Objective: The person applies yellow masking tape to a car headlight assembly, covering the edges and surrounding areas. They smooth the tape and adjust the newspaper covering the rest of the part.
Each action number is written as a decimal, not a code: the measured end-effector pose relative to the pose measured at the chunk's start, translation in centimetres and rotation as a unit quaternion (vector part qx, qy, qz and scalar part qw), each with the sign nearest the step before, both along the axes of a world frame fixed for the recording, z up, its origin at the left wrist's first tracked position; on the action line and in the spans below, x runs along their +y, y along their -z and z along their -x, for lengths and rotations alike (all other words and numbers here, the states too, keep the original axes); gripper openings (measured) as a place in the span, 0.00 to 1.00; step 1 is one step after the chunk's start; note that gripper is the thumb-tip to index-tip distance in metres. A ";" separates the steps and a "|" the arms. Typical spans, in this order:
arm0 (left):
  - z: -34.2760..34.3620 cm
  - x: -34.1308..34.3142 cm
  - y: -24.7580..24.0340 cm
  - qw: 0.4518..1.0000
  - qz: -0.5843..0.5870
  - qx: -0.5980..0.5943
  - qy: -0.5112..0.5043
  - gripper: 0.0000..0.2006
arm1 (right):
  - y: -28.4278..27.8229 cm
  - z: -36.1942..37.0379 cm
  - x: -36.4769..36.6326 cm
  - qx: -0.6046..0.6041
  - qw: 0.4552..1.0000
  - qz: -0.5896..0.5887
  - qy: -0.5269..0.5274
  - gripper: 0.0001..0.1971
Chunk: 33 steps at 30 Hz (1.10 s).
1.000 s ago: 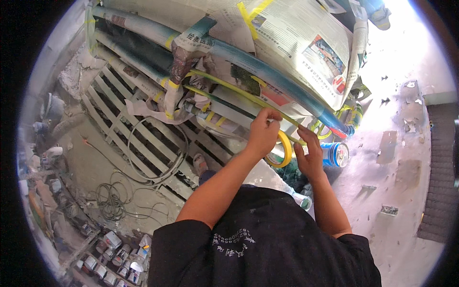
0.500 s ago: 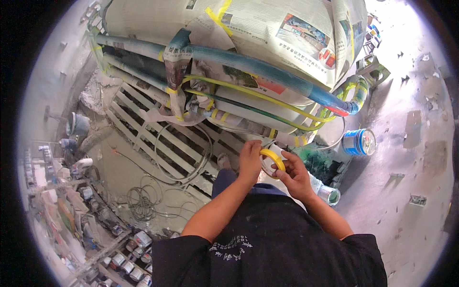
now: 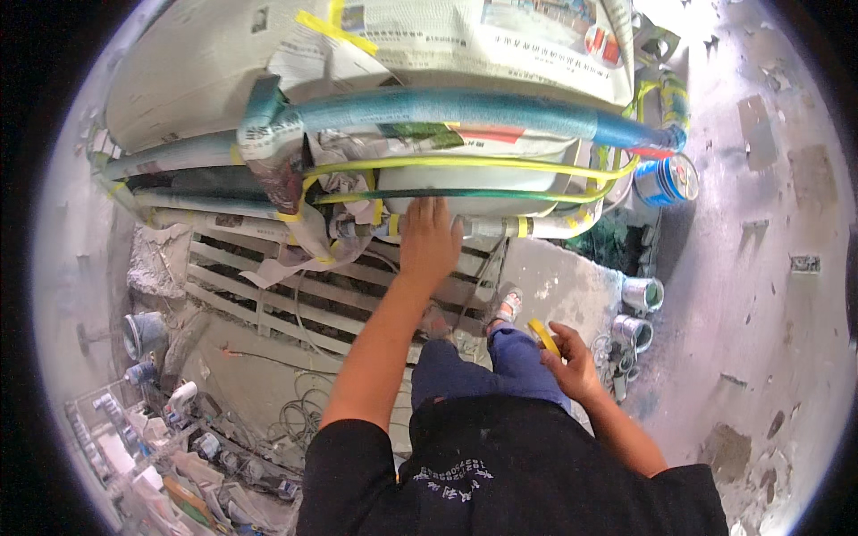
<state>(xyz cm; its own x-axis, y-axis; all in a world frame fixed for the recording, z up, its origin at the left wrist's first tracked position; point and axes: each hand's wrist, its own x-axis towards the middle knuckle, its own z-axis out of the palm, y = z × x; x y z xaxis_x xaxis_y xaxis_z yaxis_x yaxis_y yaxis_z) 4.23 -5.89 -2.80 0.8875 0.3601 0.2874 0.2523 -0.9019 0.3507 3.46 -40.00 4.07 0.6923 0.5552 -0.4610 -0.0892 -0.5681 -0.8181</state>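
From where I stand, newspaper (image 3: 210,98) already wraps the big body, and the upper rail (image 3: 500,162) looks yellow along its length. The lower rail (image 3: 514,194) shows yellow near both ends but dark green between, so I'd judge that stretch the part left bare. The left hand (image 3: 432,243), fingers extended and close together, reaches up to the lower rail; I can't tell if it touches. The tape (image 3: 542,337) is well apart from it, low to its right, pinched between the right hand's (image 3: 572,362) thumb and fingers.
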 end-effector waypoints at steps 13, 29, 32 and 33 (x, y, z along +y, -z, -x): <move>-8.6 8.8 5.7 0.943 -0.008 0.276 -0.187 0.53 | 8.6 8.3 -7.6 0.066 0.994 -0.020 0.089 0.24; -17.9 -6.2 3.9 0.950 -0.020 0.312 -0.022 0.42 | 13.8 12.0 -17.5 0.125 0.975 0.001 0.184 0.23; -15.7 -6.1 2.4 0.956 0.127 0.259 0.061 0.42 | 13.8 11.6 -17.6 0.098 0.980 -0.002 0.172 0.23; -14.9 -5.5 1.6 0.933 0.211 0.259 0.131 0.40 | 13.9 11.7 -17.7 0.092 0.981 -0.002 0.169 0.23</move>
<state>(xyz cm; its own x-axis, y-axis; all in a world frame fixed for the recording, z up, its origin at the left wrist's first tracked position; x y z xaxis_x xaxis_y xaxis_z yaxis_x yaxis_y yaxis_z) 19.17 -11.35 -4.38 0.9414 0.0959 -0.3235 0.2774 -0.7657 0.5803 -8.21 -57.72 -9.88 0.7429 0.3095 -0.5935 -0.4184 -0.4774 -0.7727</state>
